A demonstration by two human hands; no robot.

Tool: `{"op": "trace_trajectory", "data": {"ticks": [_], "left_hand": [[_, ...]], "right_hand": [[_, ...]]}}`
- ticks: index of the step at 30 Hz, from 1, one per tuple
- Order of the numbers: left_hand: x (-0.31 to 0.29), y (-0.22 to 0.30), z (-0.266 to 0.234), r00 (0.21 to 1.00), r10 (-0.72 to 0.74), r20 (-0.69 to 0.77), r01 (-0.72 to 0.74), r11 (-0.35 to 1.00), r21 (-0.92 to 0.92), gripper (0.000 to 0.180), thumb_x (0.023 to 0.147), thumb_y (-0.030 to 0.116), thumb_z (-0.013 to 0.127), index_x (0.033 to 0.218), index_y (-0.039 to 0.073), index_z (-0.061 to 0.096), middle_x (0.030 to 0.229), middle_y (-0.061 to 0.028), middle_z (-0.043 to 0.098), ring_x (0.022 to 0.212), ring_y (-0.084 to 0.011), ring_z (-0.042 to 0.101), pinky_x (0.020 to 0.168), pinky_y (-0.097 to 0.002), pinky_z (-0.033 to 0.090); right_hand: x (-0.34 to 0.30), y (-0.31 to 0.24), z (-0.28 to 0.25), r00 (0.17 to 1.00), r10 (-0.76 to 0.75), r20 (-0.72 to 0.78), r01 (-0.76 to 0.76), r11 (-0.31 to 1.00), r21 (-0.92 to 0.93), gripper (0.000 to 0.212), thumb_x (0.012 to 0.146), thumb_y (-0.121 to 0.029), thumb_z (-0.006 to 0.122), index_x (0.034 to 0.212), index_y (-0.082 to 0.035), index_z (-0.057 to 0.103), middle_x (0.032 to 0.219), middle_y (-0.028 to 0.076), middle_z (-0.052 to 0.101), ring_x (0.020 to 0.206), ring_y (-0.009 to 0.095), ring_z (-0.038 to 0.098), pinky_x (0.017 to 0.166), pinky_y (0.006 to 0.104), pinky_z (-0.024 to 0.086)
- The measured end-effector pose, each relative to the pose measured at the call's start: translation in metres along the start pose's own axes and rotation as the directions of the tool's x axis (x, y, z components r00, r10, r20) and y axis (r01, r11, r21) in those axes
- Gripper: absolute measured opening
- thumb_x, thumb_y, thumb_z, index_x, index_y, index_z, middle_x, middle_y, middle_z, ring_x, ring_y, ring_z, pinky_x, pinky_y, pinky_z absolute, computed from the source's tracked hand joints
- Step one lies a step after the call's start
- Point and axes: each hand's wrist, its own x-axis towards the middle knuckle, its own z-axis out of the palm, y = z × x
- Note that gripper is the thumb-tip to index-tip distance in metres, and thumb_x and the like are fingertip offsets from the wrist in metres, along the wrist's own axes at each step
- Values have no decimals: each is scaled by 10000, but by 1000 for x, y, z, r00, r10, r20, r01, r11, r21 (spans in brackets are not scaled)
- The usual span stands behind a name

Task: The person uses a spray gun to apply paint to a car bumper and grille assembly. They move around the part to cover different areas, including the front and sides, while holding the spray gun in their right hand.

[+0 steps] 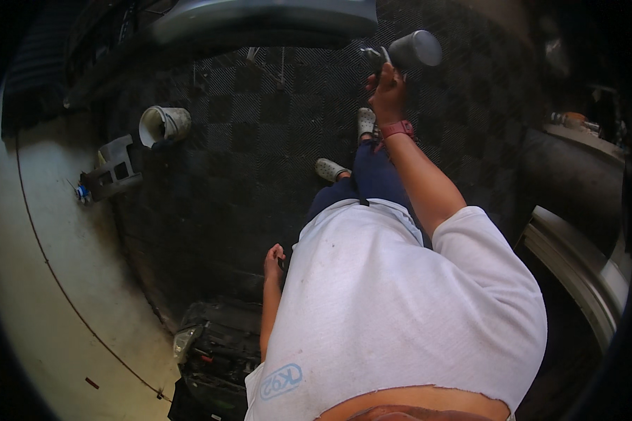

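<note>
My right hand [388, 95] is stretched out ahead at the top of the view, a red band round its wrist. Its fingers are closed on the handle of a spray gun with a grey cup [418, 49], tilted to the right. The gun's metal nozzle end points left, towards a grey car bumper [274, 24] at the top edge. Down by my left side hangs my left hand [274, 259], its fingers curled in. Something dark shows by those fingers; what it is I cannot make out.
On the dark checkered floor [225, 175] at the left stand a white bucket [165, 126] and a grey plastic part [112, 172]. A dark car part with a lamp [218, 351] lies lower left, near the pale wall [56, 266]. Silver panels [572, 263] and a cluttered round-topped stand [586, 140] are at the right.
</note>
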Motion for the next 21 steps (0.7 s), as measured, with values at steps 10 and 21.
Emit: {"op": "trace_trajectory", "data": {"ticks": [10, 21], "left_hand": [[-1, 14, -17, 994, 99, 45, -104, 988, 114, 561, 992, 401, 668, 1381, 8, 567, 1184, -60, 659, 961, -145, 602, 895, -309, 501], [5, 48, 9, 996, 90, 4, -90, 984, 154, 567, 990, 425, 664, 1386, 30, 572, 1255, -73, 648, 1026, -169, 627, 919, -321, 499]], "right_hand": [[39, 8, -38, 997, 28, -74, -40, 984, -172, 534, 1058, -515, 453, 1163, -25, 638, 825, 66, 712, 651, 119, 696, 447, 232, 526], [4, -93, -15, 985, -36, 167, 44, 998, -48, 608, 1050, -560, 442, 1210, -10, 642, 819, 72, 701, 672, 126, 685, 468, 233, 523]]}}
